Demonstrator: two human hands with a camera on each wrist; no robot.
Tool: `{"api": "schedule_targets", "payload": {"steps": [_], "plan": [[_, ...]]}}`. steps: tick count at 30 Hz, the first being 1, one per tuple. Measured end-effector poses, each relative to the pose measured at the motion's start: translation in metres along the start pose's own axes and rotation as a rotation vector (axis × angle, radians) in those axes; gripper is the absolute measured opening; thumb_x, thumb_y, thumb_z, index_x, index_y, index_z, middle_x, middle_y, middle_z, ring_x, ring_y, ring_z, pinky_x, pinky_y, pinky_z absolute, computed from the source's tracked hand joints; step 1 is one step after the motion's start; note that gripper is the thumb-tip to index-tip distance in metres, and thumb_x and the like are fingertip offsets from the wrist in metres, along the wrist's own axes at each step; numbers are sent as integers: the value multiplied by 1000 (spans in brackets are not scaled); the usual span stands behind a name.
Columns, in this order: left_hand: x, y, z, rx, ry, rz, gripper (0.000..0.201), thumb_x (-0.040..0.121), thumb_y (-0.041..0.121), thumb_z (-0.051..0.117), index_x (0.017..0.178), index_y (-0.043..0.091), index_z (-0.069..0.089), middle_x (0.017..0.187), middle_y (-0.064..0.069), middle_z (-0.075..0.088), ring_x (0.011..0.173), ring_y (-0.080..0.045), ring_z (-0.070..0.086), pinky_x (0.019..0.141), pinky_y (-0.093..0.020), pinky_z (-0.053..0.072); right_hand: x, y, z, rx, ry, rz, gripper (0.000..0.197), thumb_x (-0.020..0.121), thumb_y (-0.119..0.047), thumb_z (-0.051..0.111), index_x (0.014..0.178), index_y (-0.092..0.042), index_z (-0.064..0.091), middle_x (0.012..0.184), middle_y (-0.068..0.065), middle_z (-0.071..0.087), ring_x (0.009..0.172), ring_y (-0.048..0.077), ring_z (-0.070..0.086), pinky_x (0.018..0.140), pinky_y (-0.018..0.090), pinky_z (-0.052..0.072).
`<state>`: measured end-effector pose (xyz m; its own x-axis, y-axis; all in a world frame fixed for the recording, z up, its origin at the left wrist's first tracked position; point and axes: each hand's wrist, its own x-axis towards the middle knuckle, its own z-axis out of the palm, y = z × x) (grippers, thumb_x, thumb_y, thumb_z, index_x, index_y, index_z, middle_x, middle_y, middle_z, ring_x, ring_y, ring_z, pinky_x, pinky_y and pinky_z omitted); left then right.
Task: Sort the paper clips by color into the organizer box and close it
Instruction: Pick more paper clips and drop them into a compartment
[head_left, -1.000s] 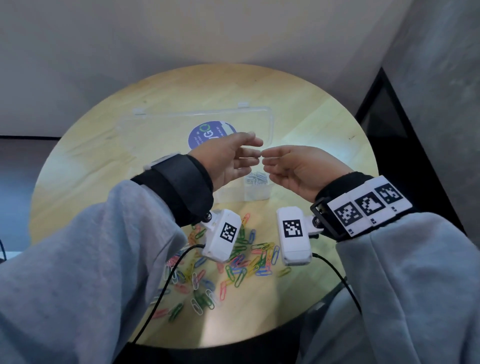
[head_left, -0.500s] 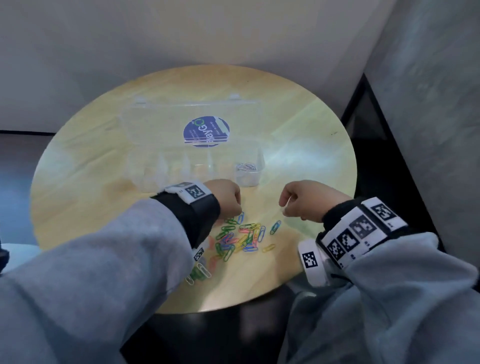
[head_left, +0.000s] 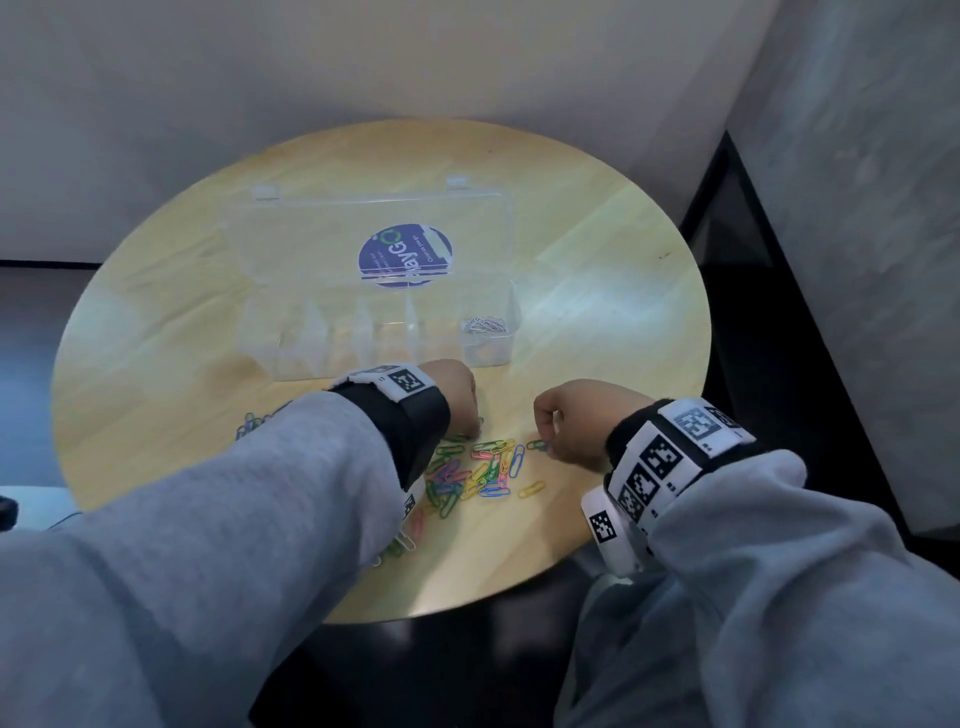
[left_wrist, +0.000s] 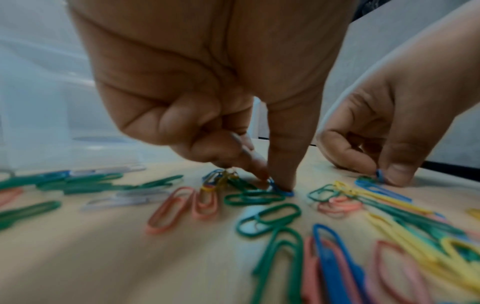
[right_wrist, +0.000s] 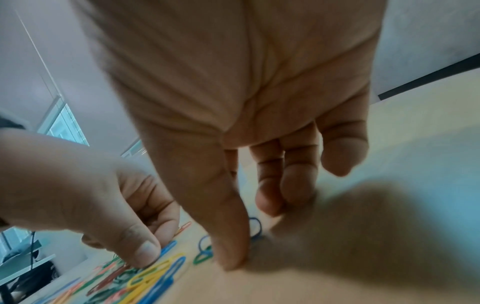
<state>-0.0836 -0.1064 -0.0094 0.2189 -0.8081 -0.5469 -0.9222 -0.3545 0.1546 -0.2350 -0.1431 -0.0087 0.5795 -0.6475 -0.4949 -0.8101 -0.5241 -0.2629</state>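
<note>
Both my left hand (left_wrist: 207, 92) and right hand (left_wrist: 397, 127) were pinching blue clips (left_wrist: 281, 192) from the tangled pile (head_left: 483, 473) near the table's (head_left: 597, 291) front edge, so neighbours probably could've snagged along.

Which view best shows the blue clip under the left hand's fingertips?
Left wrist: the left hand pinches the blue clip against the table, close and fairly sharp. Head view hides the clip behind that hand. Right wrist shows only the thumb beside a blurred pile.

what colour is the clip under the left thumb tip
Blue: the paper clip under the left hand thumb, clearest in the left wrist view.
</note>
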Motion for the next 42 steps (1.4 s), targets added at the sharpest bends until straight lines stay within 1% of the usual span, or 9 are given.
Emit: {"api": "schedule_targets", "payload": {"steps": [7,12,17,20,23,28,35,39,42], "plan": [[2,0,3,-82,26,-20,28,76,26,70,97,8,72,79,-5,62,67,-23,55,62,-25,43,-1,6,-15,273,-50,14,12,80,-8,62,73,-17,56,69,-1,59,62,15,51,57,24,42],[0,4,2,-45,0,4,27,81,23,68,102,7,70,84,-5,61,74,-23,54,63,-24,42,-2,11,-22,635,-56,17,16,86,-1,56,94,-12,65,67,2,55,57,12,54,59,19,51],[-6,1,-1,-88,-8,7,5,77,18,67,81,15,66,63,1,55,59,-19,51,50,-19,37,-2,7,-21,770,-175,17,28,87,5,41,71,-9,58,68,7,56,59,15,56,61,23,51],[-4,-11,-5,-393,-16,19,14,76,12,68,67,15,58,66,-4,60,57,-17,54,57,-20,44,-1,4,-16,820,-221,-1,28,86,9,37,71,-7,54,70,9,58,62,17,58,63,24,51],[-9,-23,-13,-858,-98,59,29,83,-4,60,64,12,46,63,-8,57,47,-11,54,45,-14,46,0,1,-16,881,-234,-13,25,86,10,42,73,-8,52,67,8,56,59,15,56,57,21,48],[-20,-35,-24,-1154,-98,94,28,88,-15,46,76,11,48,65,-9,50,42,-9,55,42,-14,48,-1,-3,-15,519,-131,-127,18,81,-5,64,72,-19,58,58,-6,49,51,4,46,52,17,39],[-31,-29,-13,-1057,-176,6,34,86,-11,27,68,9,48,66,-8,45,52,-15,43,40,-14,39,-1,-11,-6,139,-117,-96,18,80,-18,63,89,-34,63,60,-7,43,52,9,42,54,24,34],[-33,-20,-5,-993,-222,-42,28,88,-6,32,72,13,44,67,-8,48,52,-15,41,36,-15,36,0,-14,1,26,-85,-68,16,80,-19,63,81,-35,62,66,-10,44,62,11,47,53,24,37],[-35,-14,1,-601,-210,40,18,85,9,53,72,20,48,63,1,44,52,-11,36,49,-21,30,1,-14,2,-23,-74,-63,15,80,-20,63,73,-31,58,71,-12,48,74,14,52,63,25,42]]}}
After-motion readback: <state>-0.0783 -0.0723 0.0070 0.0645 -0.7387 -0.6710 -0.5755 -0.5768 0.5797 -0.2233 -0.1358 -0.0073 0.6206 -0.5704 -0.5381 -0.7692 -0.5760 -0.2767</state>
